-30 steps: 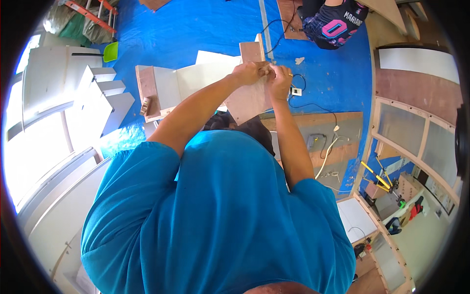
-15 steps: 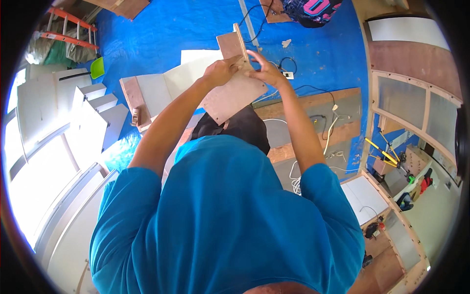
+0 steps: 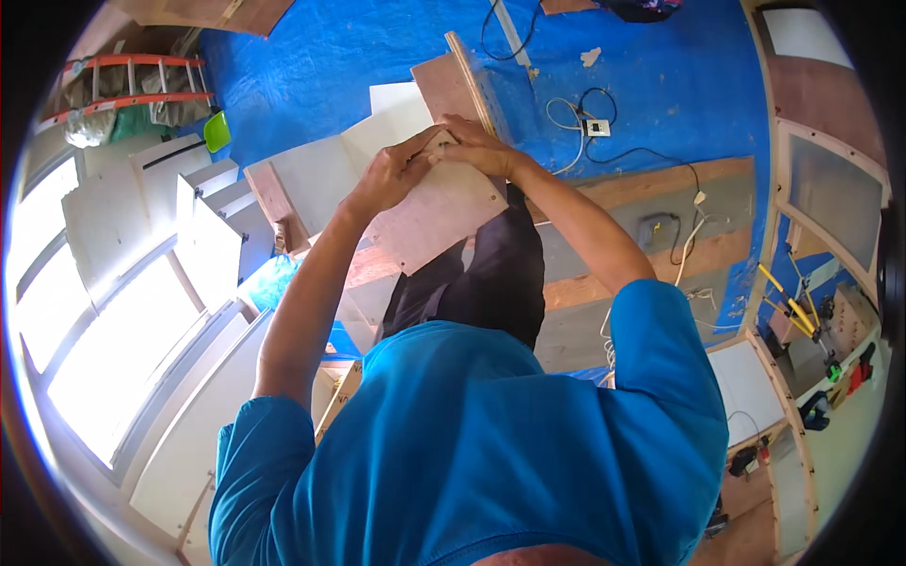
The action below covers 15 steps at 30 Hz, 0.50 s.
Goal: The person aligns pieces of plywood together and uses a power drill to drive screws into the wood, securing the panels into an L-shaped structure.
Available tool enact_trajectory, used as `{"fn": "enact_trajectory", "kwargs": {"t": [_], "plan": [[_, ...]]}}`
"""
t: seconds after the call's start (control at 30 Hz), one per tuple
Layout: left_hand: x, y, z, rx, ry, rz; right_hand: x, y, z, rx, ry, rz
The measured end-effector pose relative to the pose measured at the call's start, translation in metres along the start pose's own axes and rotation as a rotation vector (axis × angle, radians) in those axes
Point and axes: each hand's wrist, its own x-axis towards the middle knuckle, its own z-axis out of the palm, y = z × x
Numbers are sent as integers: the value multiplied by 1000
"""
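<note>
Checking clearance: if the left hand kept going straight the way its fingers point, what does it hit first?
Likely the right hand. The left hand points up-right along the top edge of the plywood panel, and the two hands already look to be touching there. Depth is unclear.

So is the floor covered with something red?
No, the floor sheet under the wooden panel that both hands hold is bright blue, not red.

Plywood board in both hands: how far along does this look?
Done: white panels lie cut on the blue tarp. In hand: left hand and right hand grip the plywood board at its top edge. Left: the board joins nothing visible yet.
</note>
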Motion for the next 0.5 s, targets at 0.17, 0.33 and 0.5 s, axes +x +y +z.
{"fn": "enact_trajectory", "kwargs": {"t": [0.17,0.33,0.5], "plan": [[-19,35,-19,-131,-68,-65,-19,-57,14,-119,120,-113],[-5,102,-22,-192,-386,-29,-106,-97,13,14,324,11],[-7,167,1,-83,-722,128,-211,-132,54,70,686,-11]]}}
